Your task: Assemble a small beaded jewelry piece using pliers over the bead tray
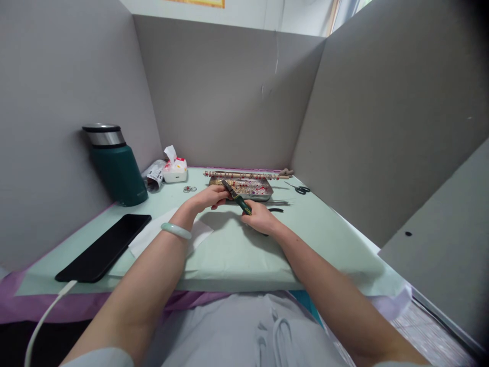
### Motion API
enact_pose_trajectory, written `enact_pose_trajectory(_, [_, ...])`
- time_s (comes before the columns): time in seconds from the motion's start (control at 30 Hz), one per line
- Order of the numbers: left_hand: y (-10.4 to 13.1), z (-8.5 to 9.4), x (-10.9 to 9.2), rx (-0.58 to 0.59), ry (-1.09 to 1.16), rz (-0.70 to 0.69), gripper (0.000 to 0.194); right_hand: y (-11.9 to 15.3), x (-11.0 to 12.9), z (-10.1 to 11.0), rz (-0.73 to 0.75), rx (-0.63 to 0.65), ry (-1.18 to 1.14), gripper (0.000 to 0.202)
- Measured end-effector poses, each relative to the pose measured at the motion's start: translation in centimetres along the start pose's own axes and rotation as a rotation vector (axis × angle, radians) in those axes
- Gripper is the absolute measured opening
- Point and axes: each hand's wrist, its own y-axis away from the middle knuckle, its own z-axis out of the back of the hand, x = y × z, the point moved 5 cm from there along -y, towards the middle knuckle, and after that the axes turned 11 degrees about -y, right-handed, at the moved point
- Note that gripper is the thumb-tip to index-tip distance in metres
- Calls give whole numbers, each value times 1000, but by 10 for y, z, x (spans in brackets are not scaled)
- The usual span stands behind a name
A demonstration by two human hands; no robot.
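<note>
My right hand point(260, 217) is wrapped round the dark green handle of a pliers-like tool point(239, 200), whose dark metal end points up and left. That end reaches the fingertips of my left hand point(214, 197), which are pinched together; what they hold is too small to make out. Just behind both hands lies a metal tray point(263, 196) filled with small red, gold and clear beads. Across the tray's back edge rests a rod point(244, 176) wound with beaded strands. Thin metal wires point(280, 203) lie in front of the tray, to the right.
A green bottle point(120, 171) and a black phone point(105, 250) with a white cable stand and lie left. White paper point(147, 237) is under my left forearm. Further back are a tissue box point(175, 171) and small rings point(189, 189); black scissors point(301, 190) lie right. Grey partitions enclose the table.
</note>
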Motion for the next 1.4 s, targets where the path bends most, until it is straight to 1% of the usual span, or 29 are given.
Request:
enact_pose_trajectory(0.47, [1,1,-1,14,-19,10,16,0,0,-1,20,0,30,30])
enact_pose_trajectory(0.53, [0,2,1,1,-61,27,17,-1,-1,-1,22,-4,44,32])
enact_pose_trajectory(0.6, [-1,1,4,-6,-147,47,20,-1,-3,-2,27,-2,72,35])
enact_pose_trajectory(0.7, [-3,-2,10,13,-279,80,23,-2,-6,-2,34,13,117,38])
enact_pose_trajectory(0.8, [-5,-4,12,19,-313,69,24,-2,-8,-2,34,16,133,39])
enact_pose_trajectory(0.97, [-6,-1,9,-19,-207,35,20,-4,-8,0,56,-34,143,41])
enact_pose_trajectory(1.17, [-3,2,-1,-63,-78,-14,17,-5,-8,3,-6,-65,138,41])
enact_pose_trajectory(1.4, [1,4,-7,-110,-14,19,18,-6,-8,3,-6,-83,143,40])
